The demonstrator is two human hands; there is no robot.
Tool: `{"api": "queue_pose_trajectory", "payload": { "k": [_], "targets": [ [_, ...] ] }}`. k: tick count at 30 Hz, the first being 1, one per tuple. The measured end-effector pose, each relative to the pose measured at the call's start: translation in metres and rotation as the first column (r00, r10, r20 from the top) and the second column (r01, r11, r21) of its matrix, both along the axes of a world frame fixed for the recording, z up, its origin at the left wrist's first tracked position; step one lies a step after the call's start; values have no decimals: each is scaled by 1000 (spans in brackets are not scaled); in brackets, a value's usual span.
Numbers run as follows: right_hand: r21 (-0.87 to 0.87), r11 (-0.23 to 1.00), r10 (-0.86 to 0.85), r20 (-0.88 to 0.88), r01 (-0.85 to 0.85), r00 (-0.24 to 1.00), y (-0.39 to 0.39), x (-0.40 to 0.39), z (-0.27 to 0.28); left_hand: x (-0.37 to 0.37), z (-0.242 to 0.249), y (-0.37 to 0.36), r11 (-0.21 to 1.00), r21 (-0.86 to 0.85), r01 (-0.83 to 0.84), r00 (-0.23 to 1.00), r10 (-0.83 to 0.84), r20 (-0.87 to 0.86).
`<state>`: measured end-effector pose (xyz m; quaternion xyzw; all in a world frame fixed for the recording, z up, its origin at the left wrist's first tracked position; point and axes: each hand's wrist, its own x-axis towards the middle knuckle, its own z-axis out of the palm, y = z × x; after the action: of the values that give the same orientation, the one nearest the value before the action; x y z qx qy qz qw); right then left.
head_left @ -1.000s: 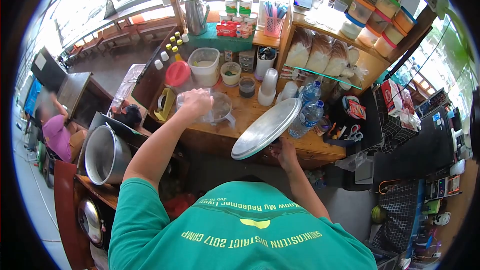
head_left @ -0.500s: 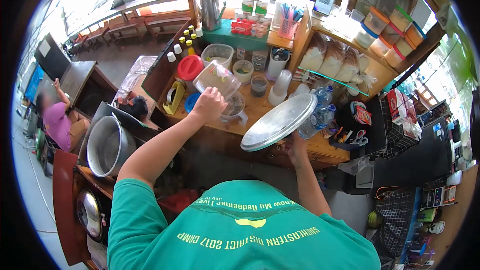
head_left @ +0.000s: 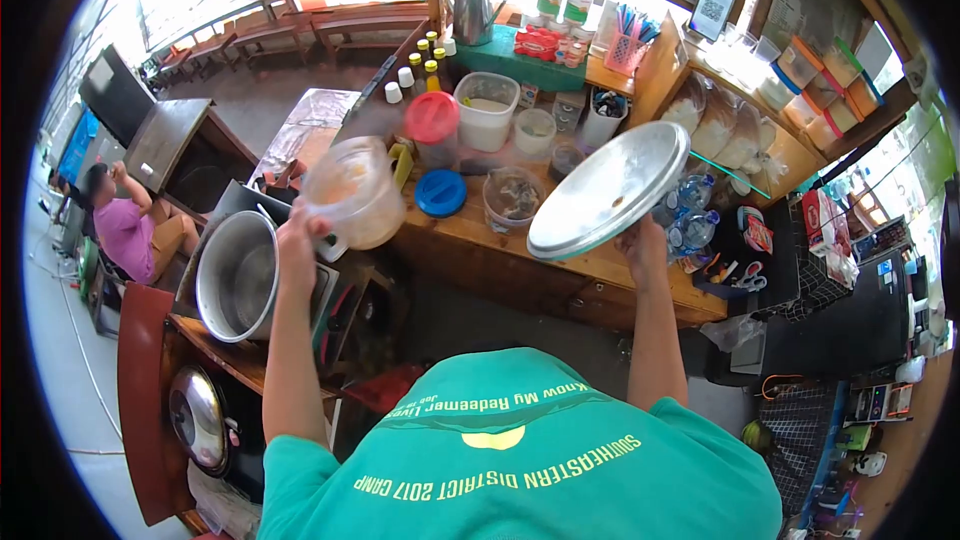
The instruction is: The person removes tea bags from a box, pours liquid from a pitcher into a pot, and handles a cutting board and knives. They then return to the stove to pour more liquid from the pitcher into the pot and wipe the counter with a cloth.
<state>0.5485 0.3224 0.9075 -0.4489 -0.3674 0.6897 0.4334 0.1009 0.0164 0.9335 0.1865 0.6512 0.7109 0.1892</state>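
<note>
My left hand (head_left: 298, 245) is closed around the side of a clear plastic tub (head_left: 362, 195), slightly blurred, with something orange showing through it. To its left stands a large, deep metal pot (head_left: 238, 275). My right hand (head_left: 642, 245) grips a wide round metal lid (head_left: 610, 190) from below, tilted over the wooden counter (head_left: 470, 232); its fingers are partly hidden by the lid. Between the hands, a blue lid (head_left: 440, 193) and a clear tub with dark contents (head_left: 514, 198) rest on the counter.
A red-lidded jar (head_left: 432, 120), a white square tub (head_left: 487, 112) and several bottles stand behind. Water bottles (head_left: 692, 230) lie right of the metal lid. A metal kettle (head_left: 473, 5) is at the back. A person in a purple shirt (head_left: 125, 230) sits at the far left.
My left hand has moved left and down with the clear tub, away from the counter's middle towards the metal pot. My right hand still holds the lid. The view has shifted left.
</note>
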Motion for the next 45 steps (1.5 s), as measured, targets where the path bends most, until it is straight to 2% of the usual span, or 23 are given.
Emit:
{"api": "queue_pose_trajectory", "payload": {
  "k": [1, 4, 6, 7, 9, 10, 11, 12, 14, 15, 17, 20, 22, 24, 25, 27, 28, 30, 32, 36, 39, 43, 45],
  "targets": [
    [32, 999, 5, 14, -5, 1000, 1, -11, 8, 3, 15, -25, 994, 113, 9, 1000, -12, 29],
    [110, 993, 33, 33, -36, 999, 15, -46, 17, -23, 26, -101, 991, 96, -89, 995, 85, 47],
    [219, 969, 89, 114, -113, 989, 22, -74, 26, -44, 26, -145, 975, -71, -211, 969, 200, -143],
    [217, 968, 101, 114, -124, 988, 22, -89, 32, -60, 21, -164, 972, -73, -222, 967, 210, -143],
    [296, 950, 106, 0, -102, 994, 13, -123, 45, -87, 6, -199, 952, -140, -271, 910, 206, -359],
    [295, 947, 134, -7, -126, 991, 9, -136, 49, -91, 5, -207, 944, -140, -298, 902, 230, -366],
    [308, 943, 118, 34, -123, 992, 9, -144, 51, -94, 8, -208, 827, -370, -422, 764, 105, -637],
    [321, 939, 102, 74, -121, 992, 7, -154, 52, -97, 10, -208, 627, -519, -581, 592, -113, -798],
    [346, 924, 179, -16, -162, 984, -2, -169, 52, -107, 2, -209, 407, -647, -645, 488, -433, -758],
    [295, 943, 166, -7, -156, 986, -10, -173, 56, -110, -5, -209, 393, -646, -654, 498, -419, -759],
    [254, 949, 212, -82, -185, 974, -13, -174, 40, -119, -22, -206, 232, -755, -613, 537, -579, -613],
    [206, 964, 197, -140, -167, 970, -26, -167, 31, -131, -45, -204, 215, -786, -580, 522, -642, -561],
    [161, 976, 171, -170, -144, 971, -31, -155, 25, -138, -53, -202, 228, -811, -539, 531, -655, -537],
    [136, 985, 137, -202, -110, 970, -33, -141, 25, -144, -58, -200, 372, -778, -506, 618, -473, -628],
    [114, 989, 110, -176, -91, 978, -33, -133, 25, -147, -57, -202, 371, -779, -506, 617, -476, -627],
    [102, 992, 96, -182, -78, 979, -31, -114, 20, -153, -53, -205, 505, -708, -493, 729, -205, -653],
    [95, 993, 81, -183, -64, 980, -28, -101, 18, -159, -58, -210, 597, -623, -506, 728, -91, -679],
    [115, 993, 6, -153, 12, 988, -17, -79, 4, -163, -56, -219, 728, -497, -472, 741, 22, -671],
    [83, 995, -46, -134, 57, 990, -11, -56, -7, -143, -26, -210, 764, -452, -460, 774, 96, -626],
    [24, 997, -75, -55, 76, 996, -11, -22, -2, -102, 19, -169, 919, -245, -310, 811, 121, -572],
    [-8, 994, -112, -48, 111, 993, 2, 0, -21, -59, 45, -121, 925, -289, -248, 859, 71, -508],
    [-36, 996, -84, -14, 84, 996, -6, 12, -14, -11, 37, -39, 971, -203, -125, 889, 19, -458],
    [-51, 996, -79, -2, 79, 997, -5, 19, -21, 10, 26, 0, 965, -259, -33, 838, -115, -534]
  ]
}}
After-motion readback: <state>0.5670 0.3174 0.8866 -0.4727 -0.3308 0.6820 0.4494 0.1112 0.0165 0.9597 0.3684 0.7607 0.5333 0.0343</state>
